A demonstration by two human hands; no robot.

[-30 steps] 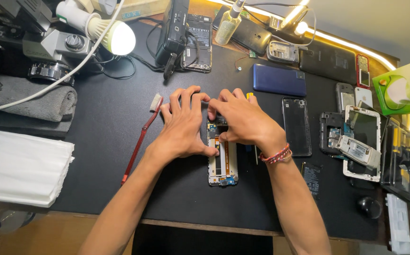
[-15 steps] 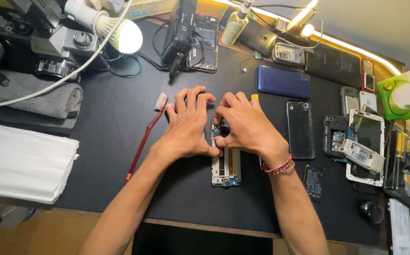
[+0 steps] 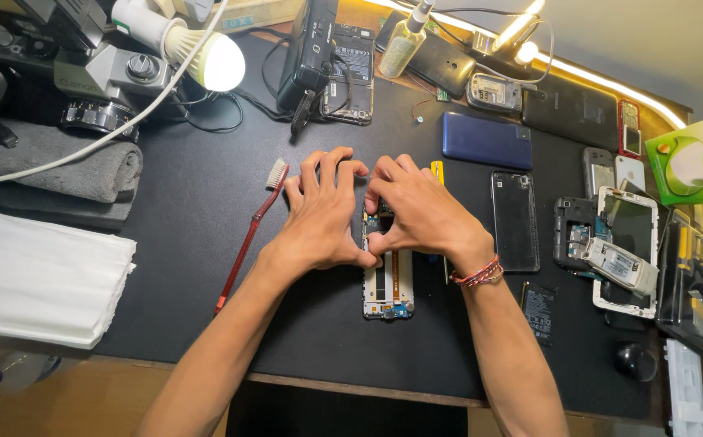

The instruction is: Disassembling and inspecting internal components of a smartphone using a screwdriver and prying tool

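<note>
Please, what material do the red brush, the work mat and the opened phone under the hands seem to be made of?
The red brush looks like glossy plastic: thin translucent red handle, pale bristles. The work mat looks like matte black rubber or similar: flat, with no shine. The opened phone, under the left hand and right hand, seems to have a white plastic frame, with bare circuit parts showing inside.
</note>
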